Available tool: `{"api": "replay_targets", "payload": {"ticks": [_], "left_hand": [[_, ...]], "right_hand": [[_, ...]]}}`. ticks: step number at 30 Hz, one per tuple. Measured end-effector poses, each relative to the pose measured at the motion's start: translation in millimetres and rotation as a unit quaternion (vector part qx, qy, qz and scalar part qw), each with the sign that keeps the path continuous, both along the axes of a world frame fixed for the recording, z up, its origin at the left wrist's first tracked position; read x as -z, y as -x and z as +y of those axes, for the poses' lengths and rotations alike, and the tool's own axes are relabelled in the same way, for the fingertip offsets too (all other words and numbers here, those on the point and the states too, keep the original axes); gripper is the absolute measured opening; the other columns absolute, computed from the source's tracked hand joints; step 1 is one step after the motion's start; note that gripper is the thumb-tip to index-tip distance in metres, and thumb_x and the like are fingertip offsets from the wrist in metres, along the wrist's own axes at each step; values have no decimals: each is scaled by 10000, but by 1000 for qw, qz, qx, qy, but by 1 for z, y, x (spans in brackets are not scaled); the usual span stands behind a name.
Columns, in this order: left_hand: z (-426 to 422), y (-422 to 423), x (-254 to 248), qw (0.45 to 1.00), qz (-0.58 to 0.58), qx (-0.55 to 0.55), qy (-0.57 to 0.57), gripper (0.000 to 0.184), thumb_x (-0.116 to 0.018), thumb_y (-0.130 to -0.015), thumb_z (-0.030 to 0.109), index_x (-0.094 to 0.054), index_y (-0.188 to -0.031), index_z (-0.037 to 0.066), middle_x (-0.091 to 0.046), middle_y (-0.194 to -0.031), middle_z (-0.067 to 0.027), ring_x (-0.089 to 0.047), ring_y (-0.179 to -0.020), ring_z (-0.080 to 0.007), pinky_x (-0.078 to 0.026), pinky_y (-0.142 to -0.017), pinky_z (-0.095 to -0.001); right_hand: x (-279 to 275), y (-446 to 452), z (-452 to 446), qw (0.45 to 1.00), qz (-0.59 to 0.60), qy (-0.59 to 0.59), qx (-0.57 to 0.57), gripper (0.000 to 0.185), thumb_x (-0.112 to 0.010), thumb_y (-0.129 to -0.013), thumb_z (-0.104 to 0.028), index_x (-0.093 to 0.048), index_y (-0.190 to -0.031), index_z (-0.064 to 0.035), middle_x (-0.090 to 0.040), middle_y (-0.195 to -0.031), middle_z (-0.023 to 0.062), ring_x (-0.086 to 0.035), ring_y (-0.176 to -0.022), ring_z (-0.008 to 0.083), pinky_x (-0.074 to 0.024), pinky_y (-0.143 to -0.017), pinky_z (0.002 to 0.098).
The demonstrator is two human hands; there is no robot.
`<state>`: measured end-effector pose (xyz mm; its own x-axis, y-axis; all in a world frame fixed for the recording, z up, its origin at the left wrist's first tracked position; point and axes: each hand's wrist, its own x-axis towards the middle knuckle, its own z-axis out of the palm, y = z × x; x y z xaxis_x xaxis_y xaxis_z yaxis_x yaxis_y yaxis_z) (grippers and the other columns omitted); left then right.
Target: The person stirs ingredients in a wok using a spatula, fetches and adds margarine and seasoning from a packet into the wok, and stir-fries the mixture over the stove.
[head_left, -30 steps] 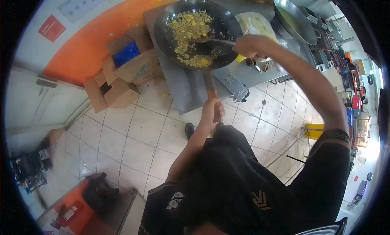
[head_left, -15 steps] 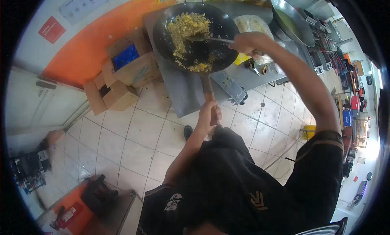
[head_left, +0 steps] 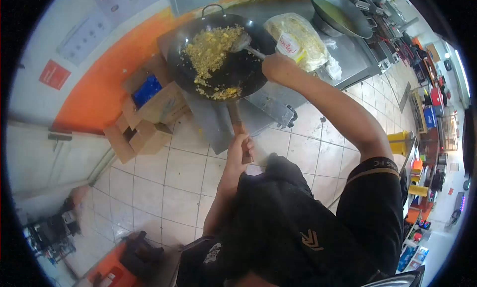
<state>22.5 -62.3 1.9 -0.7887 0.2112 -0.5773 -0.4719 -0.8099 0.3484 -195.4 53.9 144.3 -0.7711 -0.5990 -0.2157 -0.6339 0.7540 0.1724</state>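
Note:
A dark wok (head_left: 248, 81) sits over the metal counter, holding yellowish fried rice (head_left: 206, 53) heaped toward its left and far side, with some bits near the front rim. My left hand (head_left: 240, 148) is wrapped round the wok's wooden handle (head_left: 236, 117). In my right hand (head_left: 279, 68) is a metal spatula (head_left: 254, 51), its blade tilted against the right edge of the rice. The spatula's grip end is hidden by my fingers. Right beside the wok lies a clear plastic bag (head_left: 303, 38) with pale yellow contents and a red-lettered label.
The steel counter (head_left: 355, 58) carries a large metal bowl (head_left: 343, 19) of greenish liquid at the back right. Open cardboard boxes (head_left: 161, 106) stand on the left by the orange wall. A grey gas stove unit (head_left: 271, 108) juts out below the wok.
My right hand has moved closer in, and the spatula has gone from inside the rice to its right edge. The view has shifted, showing more of the plastic bag.

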Motion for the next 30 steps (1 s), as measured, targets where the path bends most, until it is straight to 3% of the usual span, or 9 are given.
{"api": "replay_targets", "payload": {"ticks": [5, 8, 11, 12, 13, 15, 20, 24, 30], "left_hand": [[-3, 1, -3, 1000, 3, 17, -7, 154, -557, -870, 228, -468, -822, 112, -445, -600, 5, -464, -481, -121, -374, -424, -246], [-3, 1, 12, 999, 18, 40, -1, 159, -556, -880, 249, -479, -826, 121, -441, -599, 15, -471, -492, -117, -375, -422, -236], [-13, 4, 13, 992, 22, 104, -66, 144, -566, -888, 246, -490, -830, 139, -443, -605, 35, -474, -506, -106, -372, -419, -233], [-13, 7, 10, 993, 14, 98, -61, 145, -566, -892, 252, -492, -828, 145, -443, -607, 41, -475, -510, -102, -369, -417, -231], [-13, 9, 5, 994, 3, 92, -56, 146, -565, -897, 259, -495, -827, 152, -442, -609, 47, -477, -515, -99, -367, -416, -229], [-11, 10, -1, 993, -10, 112, -41, 147, -559, -906, 271, -498, -824, 165, -442, -612, 57, -474, -521, -91, -367, -417, -229], [-9, 20, -6, 998, -32, 59, 1, 184, -527, -928, 326, -496, -810, 188, -419, -607, 68, -444, -524, -78, -361, -421, -244], [-9, 21, -24, 992, -20, 113, 41, 223, -552, -924, 308, -470, -775, 164, -379, -595, 75, -404, -515, -57, -306, -406, -240], [-26, 28, 11, 982, 48, 171, 68, 302, -570, -914, 283, -459, -660, 162, -480, -580, 55, -485, -526, -60, -428, -481, -206]], "right_hand": [[-46, -18, 7, 978, -183, 41, 89, 141, -563, -736, -50, -665, -788, 32, -655, -773, 220, -667, -757, 358, -543, -632, 410], [55, 1, 3, 989, 25, 134, -65, 176, -553, -749, -56, -625, -875, 43, -652, -752, 223, -670, -720, 352, -539, -585, 435], [54, -19, -57, 990, -40, 133, 26, 111, -720, -655, -100, -681, -713, -14, -682, -749, 145, -684, -683, 272, -557, -567, 383], [88, -10, -73, 991, -25, 85, -96, 117, -744, -636, -64, -695, -734, -22, -690, -740, 120, -682, -646, 249, -561, -560, 345], [91, -10, -92, 985, -152, 84, -12, 103, -717, -690, -106, -698, -734, -15, -689, -728, 105, -672, -598, 246, -558, -538, 338], [48, -24, -80, 939, -297, 139, 104, 132, -645, -755, -122, -690, -719, -3, -674, -673, 87, -654, -553, 243, -554, -514, 354], [-35, -76, -2, 919, -327, 174, 135, 205, -525, -784, -77, -684, -694, 17, -651, -612, 110, -641, -531, 235, -531, -517, 363], [36, -107, 11, 977, -123, 173, 8, 219, -664, -730, -181, -723, -884, -37, -693, -875, 130, -677, -828, 270, -549, -637, 387], [17, -69, -12, 924, -166, 280, 201, 279, -658, -749, -187, -694, -988, -49, -674, -990, 177, -657, -949, 292, -546, -745, 389]]}}
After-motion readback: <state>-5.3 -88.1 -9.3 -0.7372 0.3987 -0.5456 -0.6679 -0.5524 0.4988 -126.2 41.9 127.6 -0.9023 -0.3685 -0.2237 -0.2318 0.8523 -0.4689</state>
